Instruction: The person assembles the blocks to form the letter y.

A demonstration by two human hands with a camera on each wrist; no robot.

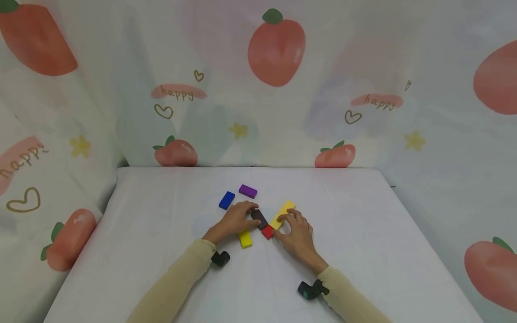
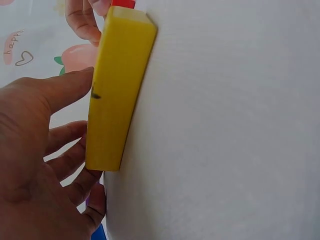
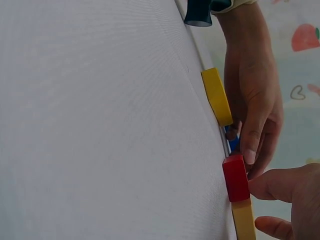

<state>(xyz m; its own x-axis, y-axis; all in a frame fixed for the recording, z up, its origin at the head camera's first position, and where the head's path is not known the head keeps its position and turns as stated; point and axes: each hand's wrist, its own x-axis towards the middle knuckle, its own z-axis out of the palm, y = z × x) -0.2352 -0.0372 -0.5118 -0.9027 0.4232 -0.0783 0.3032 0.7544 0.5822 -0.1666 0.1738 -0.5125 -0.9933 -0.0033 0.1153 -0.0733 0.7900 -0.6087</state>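
Observation:
My left hand [image 1: 236,217] holds a black block [image 1: 259,219] between thumb and index finger, its end meeting a small red block [image 1: 267,232]. A long light-yellow block [image 1: 282,215] also meets the red one, so the three form a V. My right hand [image 1: 298,235] touches the red block [image 3: 236,178] with the thumb, while its index finger is beside the light-yellow block [image 3: 243,220]. Below the left hand lies a shorter yellow block [image 1: 245,239], which in the left wrist view hides the black block.
A blue block [image 1: 227,200] and a purple block [image 1: 248,191] lie beyond the left hand on the white table [image 1: 363,251]. A printed cloth backdrop [image 1: 278,125] stands behind and at both sides. Each wrist wears a black camera [image 1: 310,290].

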